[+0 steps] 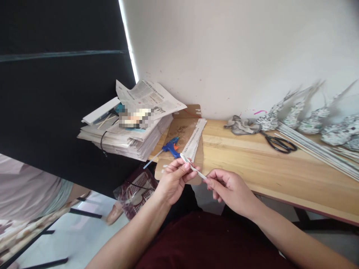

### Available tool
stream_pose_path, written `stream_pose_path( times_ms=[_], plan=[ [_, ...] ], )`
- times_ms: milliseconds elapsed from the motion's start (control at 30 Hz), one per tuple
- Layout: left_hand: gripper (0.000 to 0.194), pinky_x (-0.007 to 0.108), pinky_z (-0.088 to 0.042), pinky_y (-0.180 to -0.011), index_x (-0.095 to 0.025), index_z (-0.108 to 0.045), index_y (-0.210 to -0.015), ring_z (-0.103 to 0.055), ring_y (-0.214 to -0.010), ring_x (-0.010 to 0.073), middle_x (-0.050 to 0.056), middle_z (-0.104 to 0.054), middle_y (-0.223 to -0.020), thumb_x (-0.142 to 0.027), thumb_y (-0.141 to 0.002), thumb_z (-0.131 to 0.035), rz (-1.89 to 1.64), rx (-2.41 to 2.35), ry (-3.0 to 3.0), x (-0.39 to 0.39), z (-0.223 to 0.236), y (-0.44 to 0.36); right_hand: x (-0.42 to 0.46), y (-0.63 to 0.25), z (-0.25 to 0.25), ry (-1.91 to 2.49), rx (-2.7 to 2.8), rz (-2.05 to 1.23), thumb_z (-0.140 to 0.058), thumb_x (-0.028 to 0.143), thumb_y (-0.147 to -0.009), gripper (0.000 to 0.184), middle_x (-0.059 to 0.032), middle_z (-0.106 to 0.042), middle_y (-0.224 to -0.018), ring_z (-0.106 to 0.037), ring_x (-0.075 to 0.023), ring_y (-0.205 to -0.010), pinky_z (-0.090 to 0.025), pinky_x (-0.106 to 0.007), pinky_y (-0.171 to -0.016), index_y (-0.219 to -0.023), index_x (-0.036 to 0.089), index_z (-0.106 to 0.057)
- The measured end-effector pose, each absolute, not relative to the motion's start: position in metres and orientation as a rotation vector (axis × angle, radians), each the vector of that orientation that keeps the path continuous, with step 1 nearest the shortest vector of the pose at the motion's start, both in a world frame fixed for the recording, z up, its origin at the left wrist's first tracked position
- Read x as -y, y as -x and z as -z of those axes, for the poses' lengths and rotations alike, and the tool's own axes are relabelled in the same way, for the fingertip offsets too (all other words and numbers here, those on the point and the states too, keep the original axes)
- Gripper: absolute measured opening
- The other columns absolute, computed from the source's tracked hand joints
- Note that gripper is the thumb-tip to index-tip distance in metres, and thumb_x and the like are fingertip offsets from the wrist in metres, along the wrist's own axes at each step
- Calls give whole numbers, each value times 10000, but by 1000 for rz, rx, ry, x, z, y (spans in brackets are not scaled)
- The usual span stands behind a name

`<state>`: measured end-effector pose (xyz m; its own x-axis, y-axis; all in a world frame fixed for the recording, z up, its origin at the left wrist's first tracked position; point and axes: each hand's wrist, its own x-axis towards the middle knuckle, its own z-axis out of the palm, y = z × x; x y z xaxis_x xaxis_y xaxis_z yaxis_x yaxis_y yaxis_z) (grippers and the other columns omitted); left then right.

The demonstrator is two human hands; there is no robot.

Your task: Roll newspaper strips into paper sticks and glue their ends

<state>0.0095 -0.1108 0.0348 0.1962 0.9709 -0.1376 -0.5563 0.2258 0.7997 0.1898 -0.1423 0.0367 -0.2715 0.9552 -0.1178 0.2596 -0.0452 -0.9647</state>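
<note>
A thin rolled paper strip [201, 174] slants between my two hands above the front edge of the table. Its wider upper end is pinched between the thumb and fingers of my left hand [177, 177]. My right hand [226, 186] grips the narrow lower end, with the fingers curled in. Just beyond my left hand lies a blue glue gun [171, 147] with a glue stick poking out behind it. A flat printed newspaper strip [194, 142] rests beside it on a brown cardboard piece [179, 129].
Stacked newspapers [140, 144] stand at the left of the wooden table [238, 160]. Black-handled scissors [280, 144], a grey cloth [242, 126], long paper rods [314, 149] and several woven paper shapes [311, 121] lie to the right. A black panel [56, 101] stands at left, near another person [30, 190].
</note>
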Motion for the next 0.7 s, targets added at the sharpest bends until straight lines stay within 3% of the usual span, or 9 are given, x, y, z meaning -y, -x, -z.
stream_pose_path(
  times_ms=[300,467,600,700],
  plan=[
    [204,210,-552,-632,-136,-569,-756,-655,-885,211,32,-629,-801,-211,-668,-737,-1106,-733,-776,116,-38,-21,145,-214,-30,1138,1401,-1768,-517,522,-819,375,30,-496,-633,-413,-29,-424,-313,-142,-357,-837,150,-566],
    [177,207,-523,-580,-134,-587,-723,-626,-721,137,26,-606,-775,-217,-667,-733,-1070,-727,-884,117,-41,-25,147,-228,-30,1059,1279,-1995,-539,512,-812,360,58,-453,-586,-365,-14,-371,-269,-139,-323,-800,152,-531],
    [156,191,-474,-555,-139,-602,-715,-550,-624,83,12,-583,-752,-212,-666,-732,-1095,-742,-933,118,-39,-30,149,-233,-32,1092,1386,-1893,-522,492,-828,346,31,-506,-639,-478,-46,-446,-374,-165,-387,-848,148,-547],
    [141,178,-424,-556,-141,-603,-700,-514,-602,66,0,-566,-716,-216,-680,-721,-1115,-746,-935,121,-36,-37,152,-225,-37,1104,1495,-1593,-608,420,-783,321,-26,-595,-814,-587,-104,-636,-490,-228,-539,-968,165,-551]
  ],
)
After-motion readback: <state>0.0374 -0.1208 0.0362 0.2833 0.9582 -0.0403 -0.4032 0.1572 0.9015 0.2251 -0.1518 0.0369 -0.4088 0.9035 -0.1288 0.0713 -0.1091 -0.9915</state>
